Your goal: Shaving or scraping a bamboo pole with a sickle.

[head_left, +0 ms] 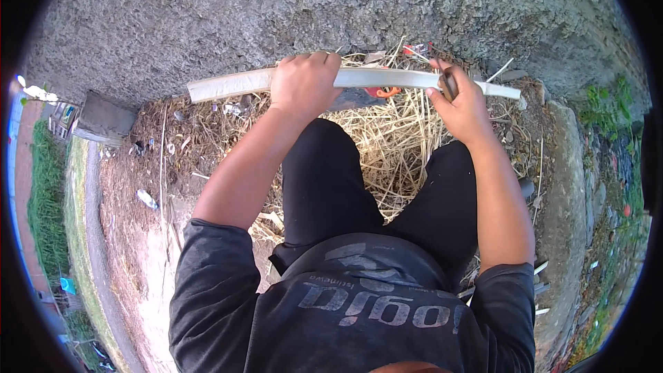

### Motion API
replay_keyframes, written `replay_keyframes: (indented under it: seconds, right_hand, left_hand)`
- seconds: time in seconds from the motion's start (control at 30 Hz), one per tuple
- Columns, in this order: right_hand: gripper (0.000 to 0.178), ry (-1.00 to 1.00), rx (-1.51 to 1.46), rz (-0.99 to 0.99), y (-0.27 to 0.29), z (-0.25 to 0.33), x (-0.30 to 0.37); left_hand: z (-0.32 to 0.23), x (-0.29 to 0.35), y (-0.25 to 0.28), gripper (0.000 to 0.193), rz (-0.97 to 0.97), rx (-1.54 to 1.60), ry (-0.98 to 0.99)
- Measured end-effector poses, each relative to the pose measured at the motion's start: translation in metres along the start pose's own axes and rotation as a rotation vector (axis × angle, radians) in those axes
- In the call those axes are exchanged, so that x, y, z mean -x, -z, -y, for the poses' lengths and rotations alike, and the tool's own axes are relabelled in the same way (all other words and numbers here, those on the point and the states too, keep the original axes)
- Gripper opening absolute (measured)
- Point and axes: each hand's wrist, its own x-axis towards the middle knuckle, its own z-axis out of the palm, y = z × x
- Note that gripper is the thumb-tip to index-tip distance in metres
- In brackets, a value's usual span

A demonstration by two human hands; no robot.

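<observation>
A long pale strip of split bamboo [387, 78] lies crosswise in front of me, above my knees. My left hand [304, 84] is closed over it left of the middle, knuckles up. Toward its right end, my right hand [461, 103] grips a knife [447, 83] with a brown handle, the tool resting at the strip. The blade is mostly hidden by the fingers and seen nearly edge-on. Whether the right fingers also press on the strip I cannot tell. Under the strip, between my legs, pale bamboo shavings [397, 145] are heaped.
A rough grey wall [345, 7] rises just beyond the strip. An orange curved object [382, 91] and a red wrapper [418, 49] lie near its foot. A concrete block [107, 119] and a plastic bottle [146, 199] are at left; a low ledge [568, 166] runs along the right.
</observation>
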Motion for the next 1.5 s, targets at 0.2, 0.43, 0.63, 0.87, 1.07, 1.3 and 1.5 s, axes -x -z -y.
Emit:
replay_keyframes:
  seconds: [0.2,0.43,0.63,0.87,1.07,1.3,1.5]
  right_hand:
    - [0.025,-0.099,0.11,0.145,-0.001,-0.005,0.002]
    - [0.021,-0.144,0.152,0.127,0.007,-0.007,0.003]
    - [0.025,-0.182,0.16,0.127,0.012,-0.003,0.005]
    - [0.028,-0.181,0.221,0.142,0.013,0.004,0.005]
    - [0.026,-0.16,0.212,0.069,0.017,0.002,0.01]
    - [0.025,-0.104,0.218,0.011,0.022,-0.003,0.008]
    - [0.025,-0.114,0.218,0.008,0.028,-0.006,0.001]
  left_hand:
    - [-0.01,-0.001,0.006,0.031,-0.061,0.0,-0.087]
    - [-0.013,-0.001,0.008,0.037,-0.13,0.022,-0.155]
    - [-0.006,-0.001,0.01,0.038,-0.255,0.03,-0.226]
    - [-0.006,-0.001,0.015,0.039,-0.214,-0.008,-0.205]
    - [0.0,-0.006,0.063,0.058,0.131,-0.025,-0.057]
    - [0.073,0.003,0.103,0.05,0.755,0.245,0.228]
    - [0.071,0.033,0.065,0.038,0.965,0.488,0.153]
